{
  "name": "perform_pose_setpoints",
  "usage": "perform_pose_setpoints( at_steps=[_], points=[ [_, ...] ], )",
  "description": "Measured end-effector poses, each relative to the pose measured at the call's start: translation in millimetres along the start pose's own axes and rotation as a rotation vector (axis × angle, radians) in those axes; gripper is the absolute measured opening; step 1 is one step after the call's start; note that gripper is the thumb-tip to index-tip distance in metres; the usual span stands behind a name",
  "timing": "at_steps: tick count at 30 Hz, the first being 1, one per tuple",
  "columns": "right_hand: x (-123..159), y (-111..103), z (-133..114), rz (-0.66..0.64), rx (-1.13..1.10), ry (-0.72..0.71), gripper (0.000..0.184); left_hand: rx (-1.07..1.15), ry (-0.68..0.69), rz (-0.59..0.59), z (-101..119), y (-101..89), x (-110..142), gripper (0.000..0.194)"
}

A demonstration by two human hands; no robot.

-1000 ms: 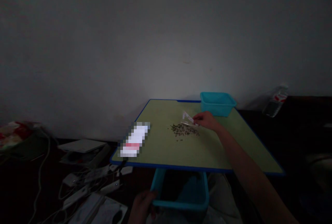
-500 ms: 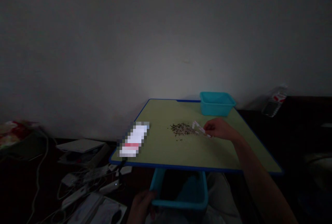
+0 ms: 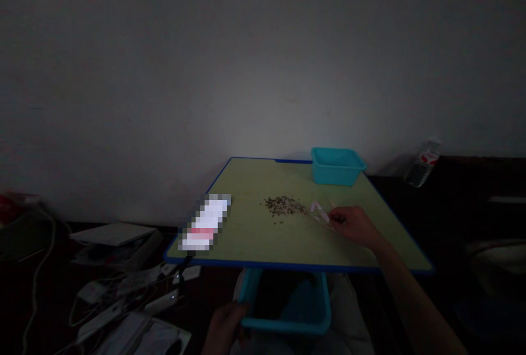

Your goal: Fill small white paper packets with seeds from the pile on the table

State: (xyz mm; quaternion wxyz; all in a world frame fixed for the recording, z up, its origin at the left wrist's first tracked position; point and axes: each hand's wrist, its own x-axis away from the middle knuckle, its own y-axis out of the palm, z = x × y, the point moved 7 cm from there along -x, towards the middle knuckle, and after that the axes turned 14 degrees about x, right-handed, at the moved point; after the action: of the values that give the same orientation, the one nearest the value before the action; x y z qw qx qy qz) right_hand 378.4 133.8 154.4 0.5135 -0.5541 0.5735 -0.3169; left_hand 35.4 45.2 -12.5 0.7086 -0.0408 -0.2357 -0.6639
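Note:
Over the right half of the table, my right hand [image 3: 349, 224] is closed on a small, thin, partly clear piece with whitish-pink markings [image 3: 319, 211], perhaps plastic; its exact kind is blurred. Just left of it, a loose scatter of small dark and pale bits [image 3: 284, 206] lies on the tabletop. Below the table's front edge, my left hand [image 3: 227, 325] grips the left rim of a blue plastic bin [image 3: 296, 326] at my lap. Dark matter fills part of that bin, its kind too dim to make out.
The yellowish table [image 3: 255, 242] has a blue edge and stands against a wall. A second blue bin [image 3: 336, 173] sits at its back right. A lit, pixelated phone [image 3: 207, 221] is at the left. Cables and a power strip [image 3: 162, 301] lie on the floor; a bottle [image 3: 422, 164] is at right.
My right hand and the thin piece have shifted slightly right, away from the scattered bits. The camera view has turned a little to the right. My left hand keeps its hold on the bin.

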Motion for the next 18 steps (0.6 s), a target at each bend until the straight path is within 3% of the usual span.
perform_pose_setpoints(
  at_steps=[7,18],
  points=[
    [-9.9,-1.5,-8.6,0.019,0.087,-0.069,0.022,0.005,0.028,-0.027,-6.2,-6.0,-6.5,0.037],
    [-11.6,10.5,-18.6,0.027,0.113,-0.054,0.018,0.006,-0.004,-0.020,-1.4,-1.8,-3.3,0.039]
  ],
)
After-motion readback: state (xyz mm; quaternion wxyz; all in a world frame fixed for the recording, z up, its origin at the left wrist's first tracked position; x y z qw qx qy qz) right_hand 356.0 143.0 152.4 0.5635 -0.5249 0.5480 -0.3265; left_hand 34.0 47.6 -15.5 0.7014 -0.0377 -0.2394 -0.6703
